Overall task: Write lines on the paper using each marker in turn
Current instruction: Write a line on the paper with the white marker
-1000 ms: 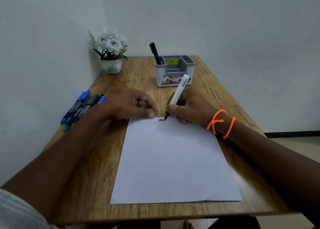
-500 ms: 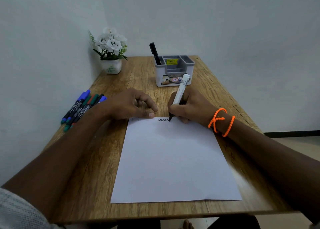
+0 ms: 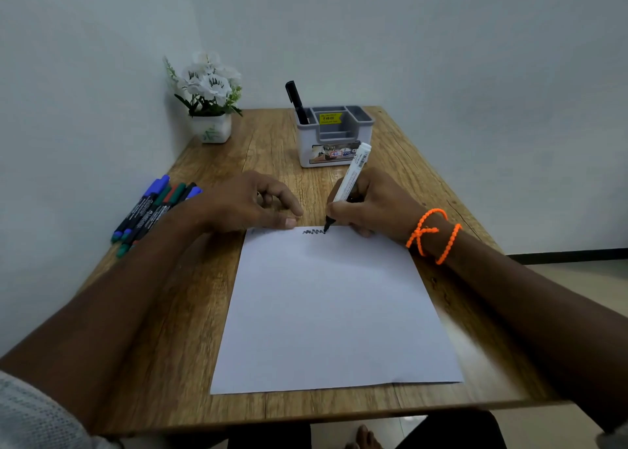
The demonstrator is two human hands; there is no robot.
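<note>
A white sheet of paper [image 3: 333, 309] lies on the wooden table [image 3: 176, 329]. My right hand [image 3: 377, 205] grips a white-barrelled black marker [image 3: 350, 180], its tip touching the paper's top edge at the end of a short black zigzag line [image 3: 313, 232]. My left hand [image 3: 244, 204] rests at the paper's top left corner, fingers curled, thumb pressing the sheet; it seems to hold something small, which I cannot make out. Several capped markers [image 3: 153, 207], blue, green and red, lie in a bunch at the table's left edge.
A grey and white desk organiser [image 3: 334, 142] stands behind my hands with one black marker [image 3: 297, 102] upright in it. A white pot of white flowers [image 3: 210, 102] sits in the back left corner. Walls close the left and back sides.
The marker tip has moved right along the paper's top edge, and the black zigzag line has grown longer. My left hand has stayed in place.
</note>
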